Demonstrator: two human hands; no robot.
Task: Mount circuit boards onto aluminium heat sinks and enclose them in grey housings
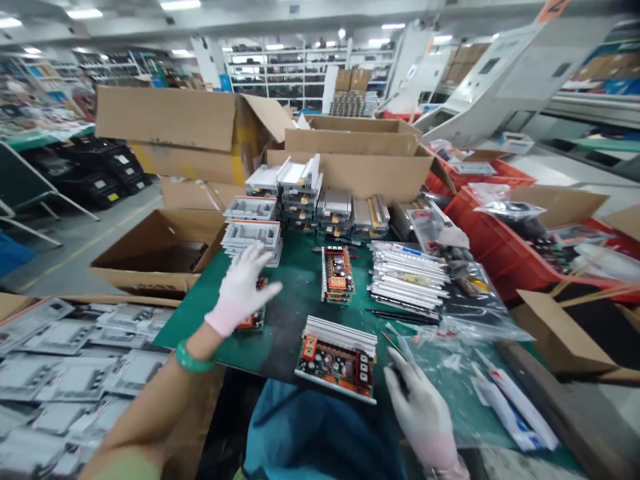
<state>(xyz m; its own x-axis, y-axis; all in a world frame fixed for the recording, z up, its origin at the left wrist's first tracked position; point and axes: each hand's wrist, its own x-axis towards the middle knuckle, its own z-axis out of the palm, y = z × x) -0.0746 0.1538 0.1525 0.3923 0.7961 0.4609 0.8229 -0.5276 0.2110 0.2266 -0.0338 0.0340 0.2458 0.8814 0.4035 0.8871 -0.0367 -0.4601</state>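
1. Hands well apart, both in white gloves with pink cuffs.
2. Left hand: open, fingers spread, just above and partly over a small circuit board, with no visible grip. Green wristband on that wrist.
3. Right hand: fingers curled around something dark and small, too hidden to identify; whether gripped or not, impossible to tell. Nearest to a finned circuit board, lying at the near edge of the green-matted worktop, apart from the hand.
4. Clear plastic bag on the worktop, beside and below the right hand.
5. Mid-worktop: an upright-finned board and a stack of aluminium heat sinks.
6. Farther back: grey moulded trays in stacks, opened cardboard boxes, and red plastic crates to the right.
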